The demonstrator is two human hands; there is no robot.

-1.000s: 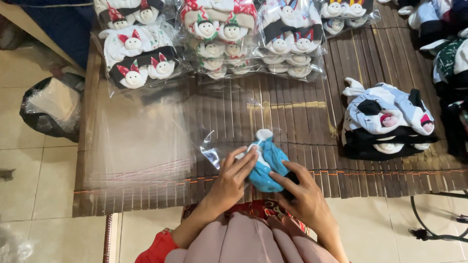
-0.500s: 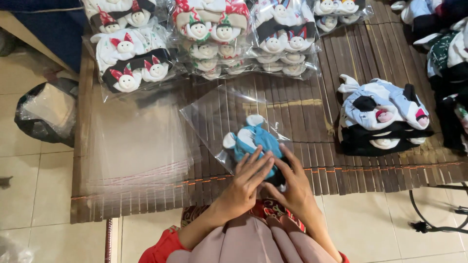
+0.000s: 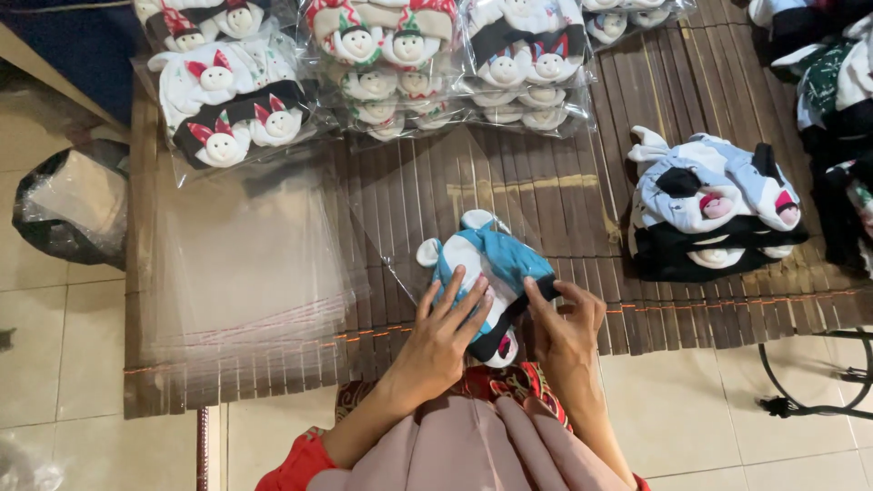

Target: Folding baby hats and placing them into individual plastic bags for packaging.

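Note:
A blue and white plush toy (image 3: 496, 259) with small ears lies on the bamboo mat (image 3: 564, 195) just in front of me. It sits in the mouth of a clear plastic bag (image 3: 427, 200) that stretches away across the mat. My left hand (image 3: 446, 332) rests on the toy's near left side, fingers spread and pressing it down. My right hand (image 3: 568, 332) pinches the toy's dark right edge at the bag's opening.
A stack of clear bags (image 3: 245, 264) lies left of the toy. Bagged bundles of plush toys (image 3: 382, 64) line the far edge. A loose plush pile (image 3: 714, 205) sits at right, a darker pile (image 3: 837, 109) beyond it. A black bag (image 3: 64, 205) is on the floor at left.
The toy has gone from being held bare at the mat's near edge into the clear bag. Both hands have shifted to its near end, and the bag now lies flatter.

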